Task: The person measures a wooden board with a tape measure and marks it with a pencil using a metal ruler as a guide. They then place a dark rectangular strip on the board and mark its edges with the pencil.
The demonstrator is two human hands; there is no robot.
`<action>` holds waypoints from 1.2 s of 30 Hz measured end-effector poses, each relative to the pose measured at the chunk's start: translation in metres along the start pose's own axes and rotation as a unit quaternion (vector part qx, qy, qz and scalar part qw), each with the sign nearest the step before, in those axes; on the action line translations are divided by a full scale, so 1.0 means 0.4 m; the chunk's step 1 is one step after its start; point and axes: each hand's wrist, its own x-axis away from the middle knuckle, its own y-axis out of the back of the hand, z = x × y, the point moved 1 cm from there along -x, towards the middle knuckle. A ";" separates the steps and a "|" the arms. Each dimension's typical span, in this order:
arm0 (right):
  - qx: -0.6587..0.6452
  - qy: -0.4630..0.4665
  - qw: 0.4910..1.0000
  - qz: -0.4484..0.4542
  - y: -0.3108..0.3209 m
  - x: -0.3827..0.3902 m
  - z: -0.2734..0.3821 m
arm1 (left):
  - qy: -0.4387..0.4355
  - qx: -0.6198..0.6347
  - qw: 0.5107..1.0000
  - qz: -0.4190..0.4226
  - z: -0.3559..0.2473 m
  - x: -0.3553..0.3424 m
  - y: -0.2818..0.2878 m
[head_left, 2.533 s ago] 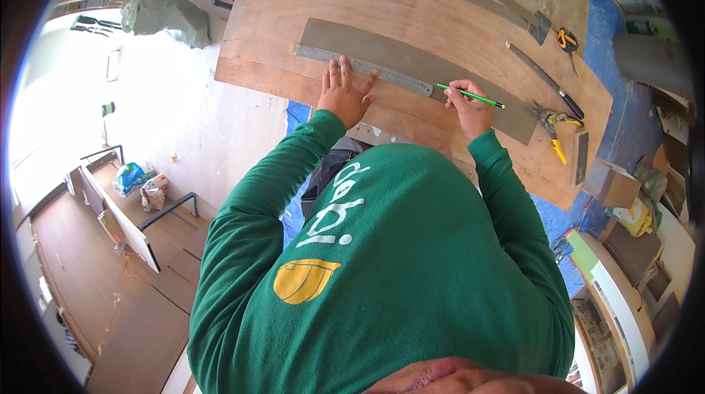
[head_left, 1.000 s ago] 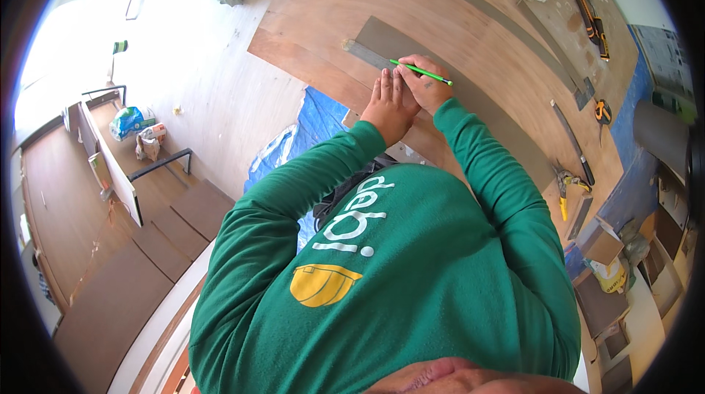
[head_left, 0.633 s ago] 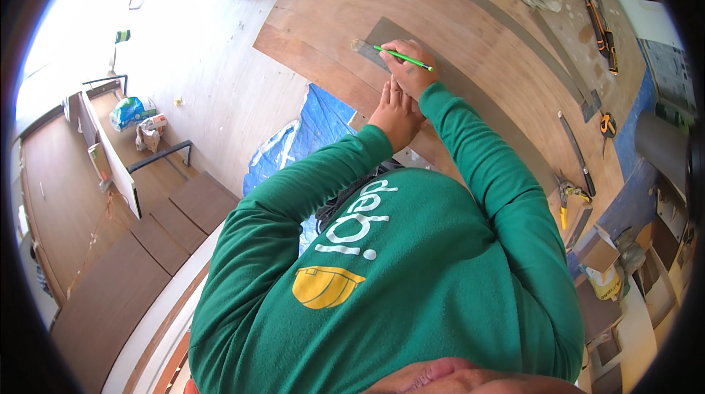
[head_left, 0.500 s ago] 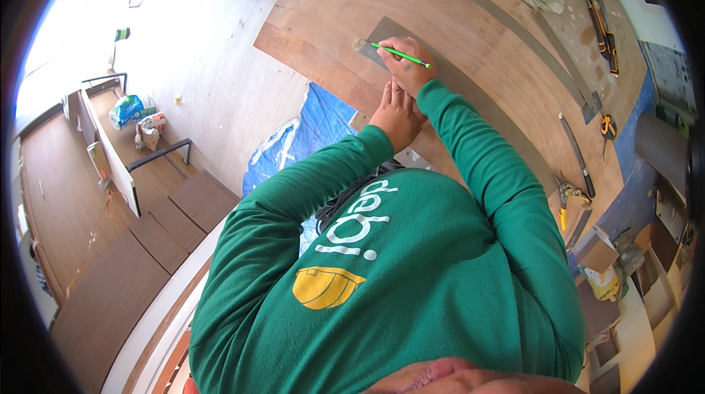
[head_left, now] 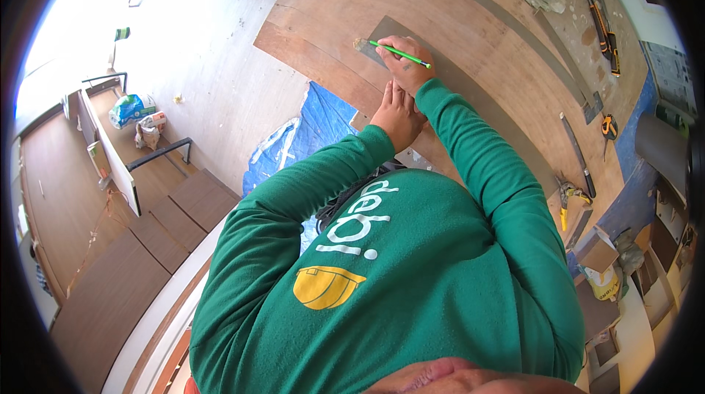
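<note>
Green pencil (head_left: pixel 400 53) pinched in right hand (head_left: pixel 406 63), tip down at far left end of grey strip (head_left: pixel 470 93) lying flat on plywood tabletop (head_left: pixel 352 19), presumably for marking. Left hand (head_left: pixel 397 115) laid flat, fingers pressed together, on near edge just beside the right, likely pinning things steady. Utility knife (head_left: pixel 608 127) parked well off right, out of the way.

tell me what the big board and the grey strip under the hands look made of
The big board looks like plywood: matte reddish-brown face with visible grain. The grey strip looks like thin laminate or sheet material, flat and dull grey; which one cannot be told.
</note>
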 end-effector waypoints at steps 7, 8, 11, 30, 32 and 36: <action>-0.007 -0.024 1.000 -0.002 0.031 0.017 0.014 | -0.003 -0.025 1.000 0.009 0.005 0.000 -0.012; -0.004 -0.011 1.000 -0.003 0.046 0.030 0.007 | -0.001 -0.034 0.999 0.013 0.000 -0.002 -0.006; 0.017 0.028 0.999 -0.004 0.114 0.087 -0.014 | 0.002 -0.054 0.998 0.036 -0.006 -0.006 0.019; -0.013 -0.167 0.984 -0.058 0.493 0.527 -0.113 | -0.006 -0.064 0.993 0.099 -0.015 -0.015 0.049; -0.037 -0.201 0.977 -0.058 0.502 0.536 -0.109 | -0.006 -0.068 0.993 0.101 -0.015 -0.016 0.049; -0.080 -0.234 0.965 -0.091 0.518 0.560 -0.136 | -0.007 -0.078 0.991 0.107 -0.017 -0.018 0.054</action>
